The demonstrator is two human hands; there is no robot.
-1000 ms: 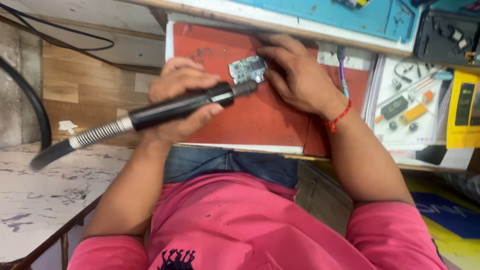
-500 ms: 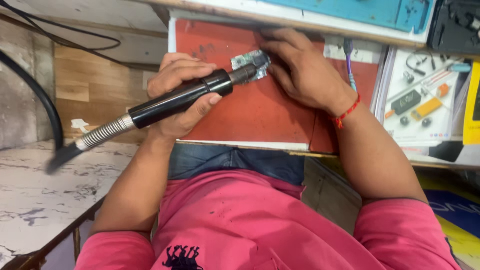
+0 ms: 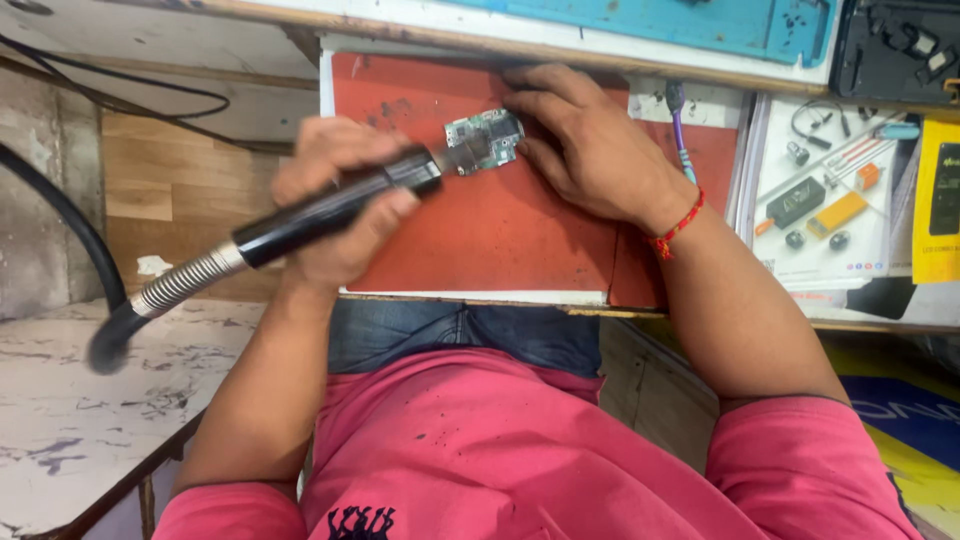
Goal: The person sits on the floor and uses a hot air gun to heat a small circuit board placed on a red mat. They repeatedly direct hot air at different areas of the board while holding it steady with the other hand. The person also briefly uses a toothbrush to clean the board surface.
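Nearest is the left hand [image 3: 330, 150], fist closed round a black handpiece [image 3: 300, 222]. The handpiece's sprung metal hose [image 3: 185, 285] trails off to the left and down, and its tip sits at the left edge of a small circuit board [image 3: 483, 140].

The board lies flat on the red work mat [image 3: 500, 240], near the mat's upper middle. The right hand [image 3: 590, 150], with a red thread band [image 3: 678, 228] at the wrist, rests on the mat. Its fingertips press on the board's right side, pinning it rather than closing round it.

Handling, as a judgement:
- The board looks light, thin, stiff and fragile, with small parts on top.
- It is best held by its bare edges or corners, with fingers off the components and away from the tool tip.
- It may skate on the mat if it is not held down.
- The handpiece is rigid, and its hose probably tugs at the back end, so a full-fist grip mid-handle suits it.

Farther off:
- a purple-handled tool [image 3: 680, 130] just beside the right hand
- a white sheet with small parts [image 3: 830, 200] to the right
- a blue mat [image 3: 650, 20] along the far edge

Against the earlier frames, little differs. The same fist is on the handpiece and the board stays pinned in the same spot. The handle sits a touch steeper than a second ago, and the view has slid slightly.
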